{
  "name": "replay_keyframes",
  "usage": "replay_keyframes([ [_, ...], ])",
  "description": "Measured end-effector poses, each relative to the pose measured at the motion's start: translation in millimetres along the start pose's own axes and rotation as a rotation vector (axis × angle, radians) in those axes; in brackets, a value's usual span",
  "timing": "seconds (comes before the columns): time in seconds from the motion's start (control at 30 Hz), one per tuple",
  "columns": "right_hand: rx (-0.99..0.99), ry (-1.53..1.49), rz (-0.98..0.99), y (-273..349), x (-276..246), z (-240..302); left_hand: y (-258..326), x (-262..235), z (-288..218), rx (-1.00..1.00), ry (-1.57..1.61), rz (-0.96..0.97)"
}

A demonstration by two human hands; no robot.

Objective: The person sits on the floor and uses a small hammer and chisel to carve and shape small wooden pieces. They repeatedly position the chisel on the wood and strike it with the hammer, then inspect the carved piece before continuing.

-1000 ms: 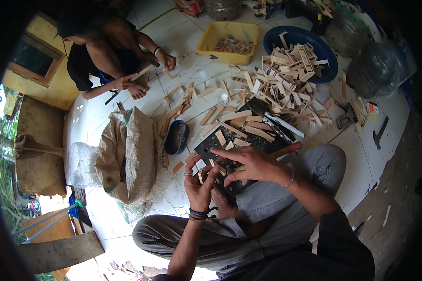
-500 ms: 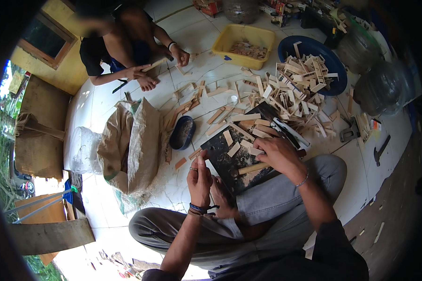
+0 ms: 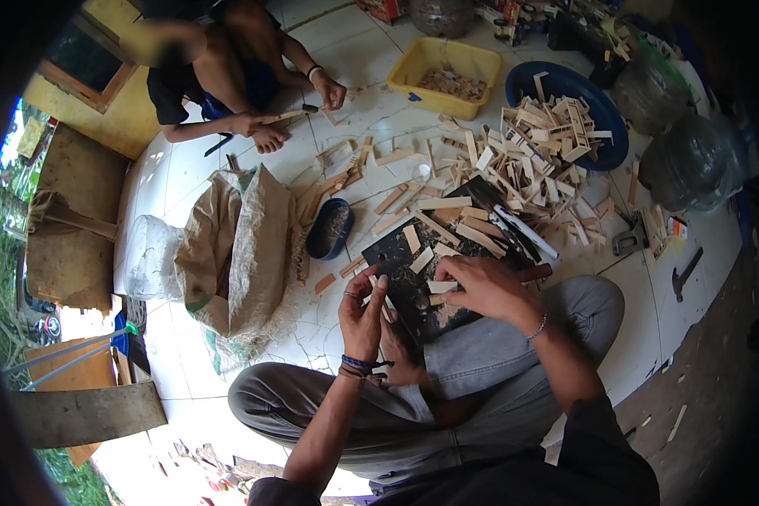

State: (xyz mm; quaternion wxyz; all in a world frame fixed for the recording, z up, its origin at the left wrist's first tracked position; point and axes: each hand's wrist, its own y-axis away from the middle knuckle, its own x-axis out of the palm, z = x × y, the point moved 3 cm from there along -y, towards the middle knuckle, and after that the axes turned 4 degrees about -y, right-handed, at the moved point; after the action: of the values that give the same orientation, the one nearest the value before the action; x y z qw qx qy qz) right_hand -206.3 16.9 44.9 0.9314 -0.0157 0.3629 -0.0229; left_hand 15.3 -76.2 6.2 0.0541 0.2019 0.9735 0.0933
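I sit cross-legged on a white tiled floor with a black work board (image 3: 413,287) in front of my knees, strewn with short pale wood pieces (image 3: 437,228). My right hand (image 3: 479,285) rests palm down on the board, its fingers closed on a small wood piece (image 3: 441,287). Raised upright at the board's left edge, my left hand (image 3: 361,310) pinches a thin wood sliver between thumb and fingers. A dark-handled knife (image 3: 524,231) lies just beyond my right hand.
A heap of wood offcuts (image 3: 523,160) spills from a blue round tray (image 3: 603,105). A yellow tub (image 3: 451,67), small dark bowl (image 3: 330,229), brown sack (image 3: 244,244) and clear jugs (image 3: 691,160) surround me. Another person (image 3: 228,76) squats at the far left, working with wood.
My right hand drew back from the far pieces onto the board near me and picked up a small piece. My left hand stayed raised at the board's left edge.
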Motion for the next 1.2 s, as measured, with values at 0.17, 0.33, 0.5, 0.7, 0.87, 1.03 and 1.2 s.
replay_keyframes([
  [0.17, -0.073, 0.050, 0.074, -1, 20, 2, -1, -2, -9, 0.144, 0.127, -0.066],
  [0.33, -0.017, -0.038, 0.165, 0, 19, 2, 2, 6, -12, 0.165, 0.117, -0.016],
  [0.5, 0.070, -0.180, 0.157, -8, -8, -1, 12, 28, -17, 0.294, 0.039, 0.131],
  [0.7, 0.116, -0.564, 0.057, -7, -39, 1, 15, 49, -16, 0.272, -0.040, 0.141],
  [0.87, 0.143, -0.743, 0.034, -6, -29, 7, 16, 62, -11, 0.233, -0.127, 0.113],
  [1.03, 0.448, -0.910, -0.050, 15, -14, 6, 16, 65, -11, 0.346, -0.130, 0.066],
  [1.2, 0.401, -0.752, -0.138, 19, -5, 10, 18, 67, -10, 0.345, -0.119, 0.087],
])
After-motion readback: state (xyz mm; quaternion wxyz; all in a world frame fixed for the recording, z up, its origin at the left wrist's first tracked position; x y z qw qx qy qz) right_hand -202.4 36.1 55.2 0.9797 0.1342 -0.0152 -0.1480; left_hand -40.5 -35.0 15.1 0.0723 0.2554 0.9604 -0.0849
